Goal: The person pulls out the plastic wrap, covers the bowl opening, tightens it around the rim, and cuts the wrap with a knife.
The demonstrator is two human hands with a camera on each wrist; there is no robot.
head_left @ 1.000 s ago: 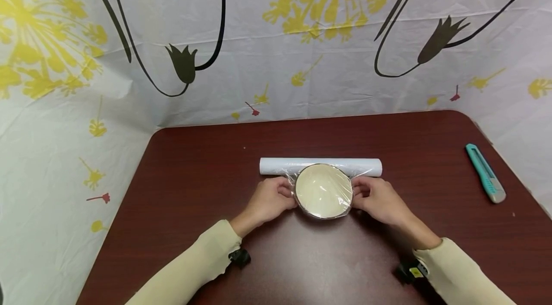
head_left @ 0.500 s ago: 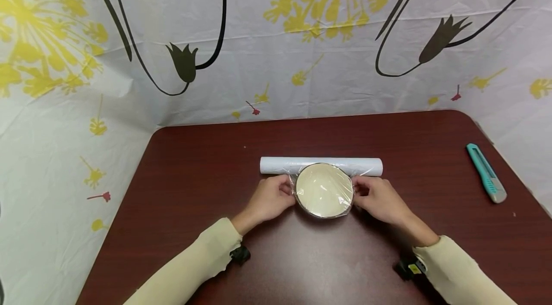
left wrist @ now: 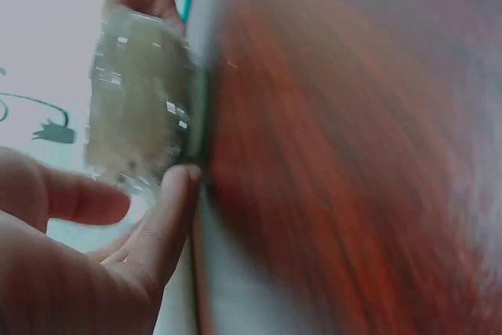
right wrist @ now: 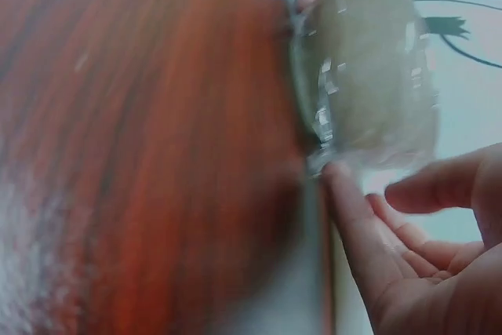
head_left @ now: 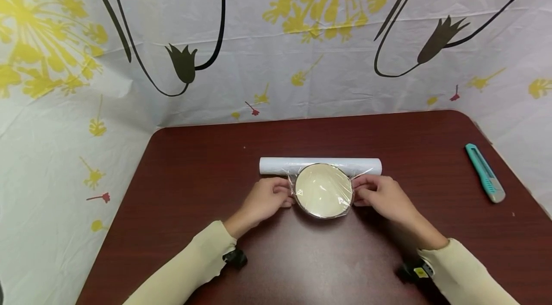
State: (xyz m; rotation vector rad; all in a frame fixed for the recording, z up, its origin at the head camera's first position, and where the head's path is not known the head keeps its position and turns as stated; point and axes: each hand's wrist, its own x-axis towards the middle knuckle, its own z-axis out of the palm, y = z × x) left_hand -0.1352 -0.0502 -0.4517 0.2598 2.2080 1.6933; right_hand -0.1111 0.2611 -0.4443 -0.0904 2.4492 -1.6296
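A round cream-coloured bowl [head_left: 323, 191] stands on the table with clear plastic wrap stretched over its top. Loose ends of the wrap stick out at its left and right sides. My left hand [head_left: 268, 198] is at the bowl's left side, its fingers loosely bent; in the left wrist view a fingertip [left wrist: 182, 182] touches the lower edge of the wrapped bowl [left wrist: 137, 92]. On the opposite side is my right hand [head_left: 381, 194], thumb and fingers apart; in the right wrist view a fingertip [right wrist: 337, 174] meets the wrap's edge. Both wrist views are blurred.
Just behind the bowl lies a white roll [head_left: 276, 166], seemingly of plastic wrap. A teal utility knife [head_left: 485, 173] lies near the right edge of the dark red table [head_left: 207, 161]. A patterned white sheet [head_left: 267, 60] hangs behind and at the sides.
The fingers of both hands have loosened and spread a little at the bowl's sides, and the wrists have drawn slightly outward. The bowl, the roll and the knife stay in place.
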